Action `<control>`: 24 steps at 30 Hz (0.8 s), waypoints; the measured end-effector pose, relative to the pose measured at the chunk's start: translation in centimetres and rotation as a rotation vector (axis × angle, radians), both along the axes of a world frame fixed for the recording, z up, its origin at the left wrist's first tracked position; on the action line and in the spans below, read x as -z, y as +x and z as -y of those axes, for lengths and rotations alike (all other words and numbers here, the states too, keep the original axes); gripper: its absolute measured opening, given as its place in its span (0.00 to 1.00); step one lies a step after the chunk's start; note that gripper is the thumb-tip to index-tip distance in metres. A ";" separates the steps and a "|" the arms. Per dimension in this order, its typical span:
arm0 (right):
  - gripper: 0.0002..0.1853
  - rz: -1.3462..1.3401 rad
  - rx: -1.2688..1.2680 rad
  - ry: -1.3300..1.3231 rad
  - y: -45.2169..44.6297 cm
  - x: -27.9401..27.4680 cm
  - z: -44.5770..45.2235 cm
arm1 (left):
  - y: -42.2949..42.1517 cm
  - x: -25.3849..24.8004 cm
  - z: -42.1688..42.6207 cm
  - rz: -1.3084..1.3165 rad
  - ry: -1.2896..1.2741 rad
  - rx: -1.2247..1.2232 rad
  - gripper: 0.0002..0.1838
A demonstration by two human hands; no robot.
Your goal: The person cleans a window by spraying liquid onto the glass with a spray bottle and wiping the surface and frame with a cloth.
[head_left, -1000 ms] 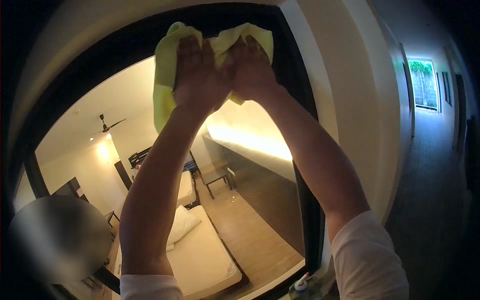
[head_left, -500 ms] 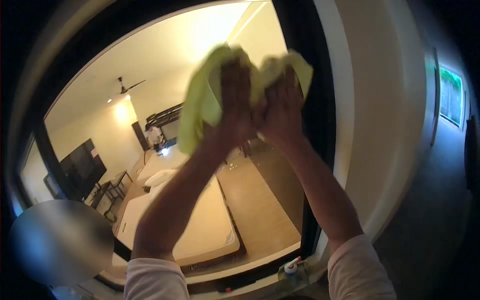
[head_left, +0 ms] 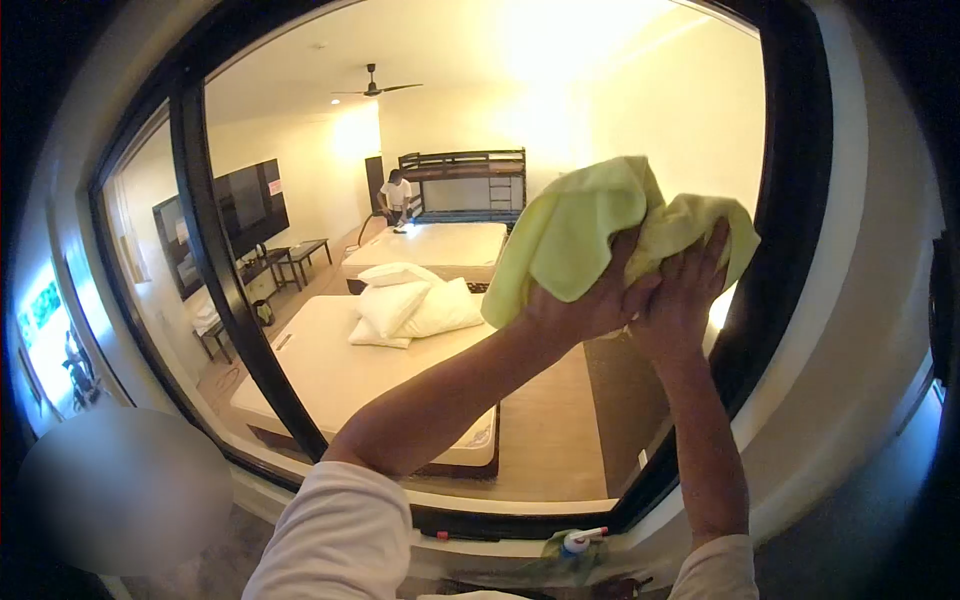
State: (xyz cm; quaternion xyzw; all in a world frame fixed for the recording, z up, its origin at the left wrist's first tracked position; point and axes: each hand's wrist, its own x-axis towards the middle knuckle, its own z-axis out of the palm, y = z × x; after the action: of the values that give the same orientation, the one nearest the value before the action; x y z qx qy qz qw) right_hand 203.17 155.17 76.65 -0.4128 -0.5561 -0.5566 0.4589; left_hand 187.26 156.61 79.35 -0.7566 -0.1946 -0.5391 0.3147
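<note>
Head view: yellow-green cloth (head_left: 585, 235) over the window pane (head_left: 680, 110), right of the frame's centre.
Right hand (head_left: 685, 300) lays extended fingers on it; folds hide the left hand's (head_left: 590, 305) fingers, their grip unclear. Behind glass, a pillowed bed (head_left: 315, 345) sits centre-left. Dark window frame (head_left: 797, 200) stands just right of the cloth; bare pane spreads above.
</note>
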 end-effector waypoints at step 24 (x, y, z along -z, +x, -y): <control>0.31 0.284 -0.309 -0.350 -21.2 4.8 0.3 | -21.5 9.3 0.9 0.311 -0.048 -0.249 0.41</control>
State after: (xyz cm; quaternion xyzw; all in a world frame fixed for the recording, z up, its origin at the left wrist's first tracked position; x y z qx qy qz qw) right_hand 181.92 154.88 71.87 -0.3139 -0.7589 -0.4279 0.3773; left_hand 165.74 155.66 70.03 -0.6414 -0.3460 -0.6017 0.3270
